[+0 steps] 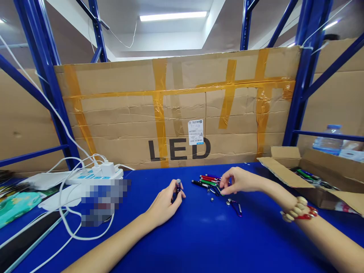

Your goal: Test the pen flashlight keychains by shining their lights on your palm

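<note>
My left hand is closed around a small dark tube, held upright with its silvery end pointing up. To the right, my right hand has its thumb and fingers bent together at the right end of a pile of slim tubes. Black, green, red and blue ones lie there, with carabiner clips among them. Whether its fingertips hold a clip, I cannot make out. A loose purple carabiner rests on the table below that hand. Beside the pile lies a tiny silvery piece.
An open cardboard box with more tubes and clips stands at the right. On the left, a white power strip trails loose white cables. A large taped cardboard sheet closes off the back of the blue table.
</note>
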A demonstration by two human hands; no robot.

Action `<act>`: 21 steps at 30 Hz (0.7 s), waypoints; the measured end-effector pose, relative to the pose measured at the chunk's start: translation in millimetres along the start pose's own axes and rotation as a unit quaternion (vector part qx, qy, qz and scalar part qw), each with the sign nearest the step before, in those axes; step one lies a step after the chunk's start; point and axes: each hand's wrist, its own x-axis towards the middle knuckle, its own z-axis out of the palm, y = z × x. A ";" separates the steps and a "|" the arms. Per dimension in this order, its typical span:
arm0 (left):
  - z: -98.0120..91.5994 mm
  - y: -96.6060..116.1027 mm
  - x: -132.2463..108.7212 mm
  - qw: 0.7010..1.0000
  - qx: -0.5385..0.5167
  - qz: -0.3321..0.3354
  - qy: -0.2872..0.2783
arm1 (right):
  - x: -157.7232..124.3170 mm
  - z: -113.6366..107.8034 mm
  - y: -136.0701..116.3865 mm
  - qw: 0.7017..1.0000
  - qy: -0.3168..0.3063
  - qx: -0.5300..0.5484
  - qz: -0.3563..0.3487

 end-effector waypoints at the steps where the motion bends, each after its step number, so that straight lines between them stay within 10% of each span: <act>1: 0.0 0.3 -0.5 1.000 0.004 0.001 -0.011 | -3.1 -1.9 3.4 0.999 -0.027 0.007 0.019; 6: -0.4 1.9 -0.5 0.999 0.014 -0.002 -0.031 | -10.8 -3.5 10.5 0.992 -0.103 0.015 0.069; 21: -3.0 8.3 0.7 0.977 0.173 0.028 -0.119 | -7.2 19.9 -9.0 0.995 -0.048 0.000 0.092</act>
